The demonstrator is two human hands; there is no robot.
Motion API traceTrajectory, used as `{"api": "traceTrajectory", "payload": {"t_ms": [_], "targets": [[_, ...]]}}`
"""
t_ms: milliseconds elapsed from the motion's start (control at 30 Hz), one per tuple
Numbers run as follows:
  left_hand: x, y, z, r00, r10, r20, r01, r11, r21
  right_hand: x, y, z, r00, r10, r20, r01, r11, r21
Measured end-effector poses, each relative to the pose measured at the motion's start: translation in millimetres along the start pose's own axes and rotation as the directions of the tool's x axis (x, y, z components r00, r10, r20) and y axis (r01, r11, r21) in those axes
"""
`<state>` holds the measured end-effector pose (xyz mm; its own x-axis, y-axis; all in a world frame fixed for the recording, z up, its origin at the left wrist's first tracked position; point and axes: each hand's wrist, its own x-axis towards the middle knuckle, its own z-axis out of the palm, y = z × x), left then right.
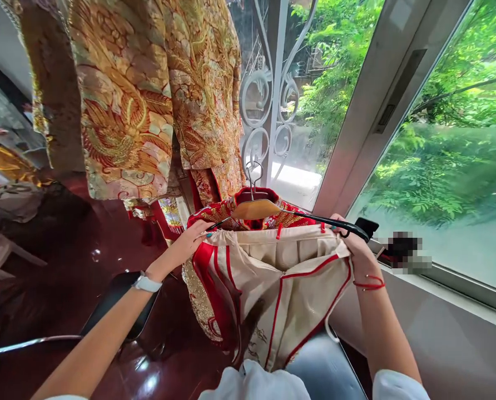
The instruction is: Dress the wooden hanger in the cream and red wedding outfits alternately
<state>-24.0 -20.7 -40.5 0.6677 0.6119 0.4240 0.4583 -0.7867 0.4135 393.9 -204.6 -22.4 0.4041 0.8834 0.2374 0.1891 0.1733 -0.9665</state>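
A red and gold embroidered garment [268, 289] with a cream lining and red piping hangs open in front of me on a wooden hanger [258, 208] with black arms. My left hand [192, 239] pinches the garment's left upper edge by the hanger's left arm. My right hand [350, 244] grips the right upper edge against the hanger's black right arm [335, 223]. A white watch sits on my left wrist and a red string on my right wrist.
Gold embroidered robes [148, 94] hang at the upper left. A window with a white scrolled grille [268, 89] and green trees fills the right. A white sill [440, 311] runs below it. A dark chair [118, 305] stands on the glossy dark red floor [64, 266].
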Motion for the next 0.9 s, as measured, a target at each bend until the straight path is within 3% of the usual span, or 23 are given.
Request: {"api": "traceTrajectory", "payload": {"t_ms": [100, 200, 367, 500, 567, 633, 700, 733, 800, 900], "targets": [[-1.4, 0.5, -0.6, 1.0, 0.003, -0.013, -0.003, 1.0, 0.006, -7.1, -39.4, 5.6, 0.999, 0.028, 0.037, -0.031, 0.994, 0.103], [-3.7, 2.2, -0.4, 1.0, -0.005, -0.007, 0.005, 1.0, -0.003, -23.0, -50.6, 8.1, 0.995, 0.099, 0.028, -0.103, 0.978, 0.181], [-0.2, 1.6, 0.4, 0.999, -0.033, 0.018, 0.034, 0.998, -0.044, -24.6, -29.7, -4.5, 0.987, 0.137, -0.088, -0.115, 0.968, 0.222], [4.0, -3.8, 4.4, 0.998, -0.044, 0.05, 0.048, 0.995, -0.09, 3.8, -12.3, -14.0, 0.987, 0.136, -0.088, -0.129, 0.989, 0.073], [4.3, 4.4, 9.3, 0.999, -0.043, -0.019, 0.042, 0.998, -0.054, 20.3, -7.0, -16.4, 0.993, 0.099, -0.058, -0.099, 0.995, 0.01], [8.2, 28.0, 16.9, 0.978, -0.009, -0.21, 0.023, 0.998, 0.064, 34.3, -3.4, -17.6, 0.996, 0.083, -0.023, -0.083, 0.996, -0.025], [22.5, 66.2, 27.3, 0.921, 0.132, -0.365, -0.056, 0.976, 0.213, 44.3, -0.9, -18.1, 0.997, 0.074, 0.018, -0.072, 0.996, -0.053], [34.9, 88.4, 33.6, 0.899, 0.241, -0.365, -0.146, 0.952, 0.27, 47.8, 0.2, -18.2, 0.997, 0.069, 0.031, -0.067, 0.996, -0.062], [68.8, 131.8, 47.5, 0.874, 0.432, -0.223, -0.359, 0.883, 0.302, 51.9, 2.6, -18.9, 0.999, 0.052, 0.015, -0.052, 0.997, -0.055], [124.2, 176.9, 66.9, 0.859, 0.51, -0.043, -0.47, 0.819, 0.33, 52.2, 8.5, -23.2, 1.0, 0.019, -0.023, -0.02, 0.999, -0.039]]}}
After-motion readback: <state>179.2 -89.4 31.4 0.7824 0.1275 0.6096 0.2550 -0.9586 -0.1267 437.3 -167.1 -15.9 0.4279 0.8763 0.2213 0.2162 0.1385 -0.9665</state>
